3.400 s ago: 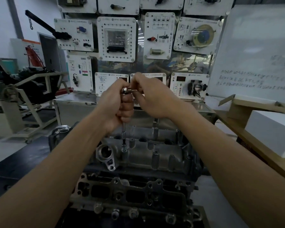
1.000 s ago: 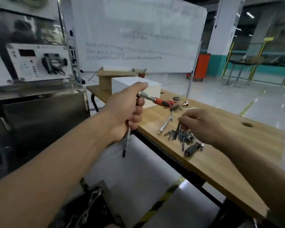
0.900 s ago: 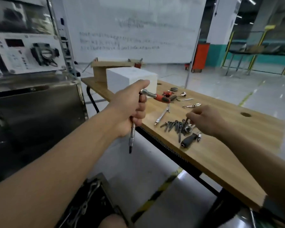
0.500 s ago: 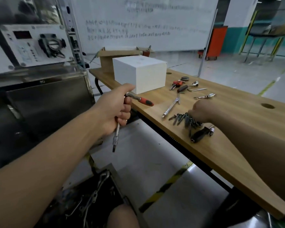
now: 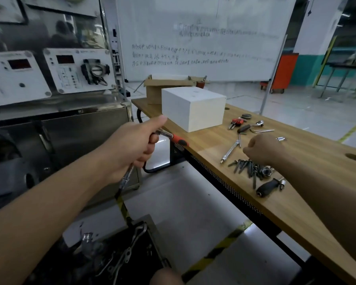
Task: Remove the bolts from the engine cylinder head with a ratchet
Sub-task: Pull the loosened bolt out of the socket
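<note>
Left hand [image 5: 132, 149] grips ratchet [image 5: 179, 139]. Right hand [image 5: 263, 150] curled over bolts [image 5: 249, 166] on bench [image 5: 327, 145], contents unclear. Likely depositing a pulled bolt; next, socket onto another head bolt.

The left hand [image 5: 132, 149] closes over the head of the ratchet [image 5: 178, 139], leaving only its red handle and the lower end of the extension [image 5: 126, 177] showing. The right hand [image 5: 263, 150] is seen from behind, fingers curled out of sight, so whether they hold anything cannot be told. Its forearm covers part of the bolts [image 5: 248, 166] on the bench [image 5: 203, 140], which runs off the right edge, and the writing on the whiteboard [image 5: 179, 56] is too faint to read.
</note>
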Demonstrator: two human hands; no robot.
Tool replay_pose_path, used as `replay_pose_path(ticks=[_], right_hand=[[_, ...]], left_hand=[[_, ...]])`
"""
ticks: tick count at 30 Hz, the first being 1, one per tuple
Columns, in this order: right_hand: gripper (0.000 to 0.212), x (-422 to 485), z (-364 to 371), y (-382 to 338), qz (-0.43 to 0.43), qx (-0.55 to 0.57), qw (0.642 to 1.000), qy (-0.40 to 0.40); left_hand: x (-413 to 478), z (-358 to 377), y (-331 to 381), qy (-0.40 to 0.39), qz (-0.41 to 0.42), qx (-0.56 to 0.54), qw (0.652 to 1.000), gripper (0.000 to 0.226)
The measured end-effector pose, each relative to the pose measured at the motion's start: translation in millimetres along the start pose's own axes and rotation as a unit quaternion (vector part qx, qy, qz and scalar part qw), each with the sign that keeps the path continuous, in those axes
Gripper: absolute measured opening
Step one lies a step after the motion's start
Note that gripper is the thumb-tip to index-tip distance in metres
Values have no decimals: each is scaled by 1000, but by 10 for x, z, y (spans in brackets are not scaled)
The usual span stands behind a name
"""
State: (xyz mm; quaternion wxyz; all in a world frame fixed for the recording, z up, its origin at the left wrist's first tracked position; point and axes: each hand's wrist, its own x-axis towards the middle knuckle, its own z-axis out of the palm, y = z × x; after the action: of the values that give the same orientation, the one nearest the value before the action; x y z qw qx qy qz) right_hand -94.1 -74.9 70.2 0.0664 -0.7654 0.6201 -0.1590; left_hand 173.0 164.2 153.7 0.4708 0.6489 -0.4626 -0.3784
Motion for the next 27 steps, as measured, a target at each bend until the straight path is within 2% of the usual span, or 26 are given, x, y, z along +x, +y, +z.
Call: replay_pose_path(ticks=[3,5,8,10,12,14,19,22,27], right_hand=[[18,-254,-232,-557,-88,72,993,24],[4,-533,-374,-1082,-169,151,974,27],[20,-986,-516,-1910,-297,264,917,9],[35,-1249,-592,-2378,-348,323,880,0],[38,-1458,-676,-2760,-372,387,844,-8],[32,-1636,-740,-3077,-408,432,804,-8],[16,-2137,-759,-3737,-497,477,724,-33],[3,-2427,-722,-4007,-507,541,671,-32],[5,-2563,-593,-4170,-490,611,621,-35]], left_hand=[[-156,-265,158,5,20,-21,1000,50],[-293,-464,241,10,32,-49,998,51],[-533,-785,314,25,47,-97,994,54],[-715,-1030,352,42,57,-137,988,53],[-932,-1322,386,68,69,-174,980,50],[-1179,-1642,395,98,78,-189,974,47],[-1755,-2272,267,200,88,-193,957,46],[-1946,-2457,165,271,107,-178,940,46],[-1985,-2519,55,318,148,-160,923,48]])
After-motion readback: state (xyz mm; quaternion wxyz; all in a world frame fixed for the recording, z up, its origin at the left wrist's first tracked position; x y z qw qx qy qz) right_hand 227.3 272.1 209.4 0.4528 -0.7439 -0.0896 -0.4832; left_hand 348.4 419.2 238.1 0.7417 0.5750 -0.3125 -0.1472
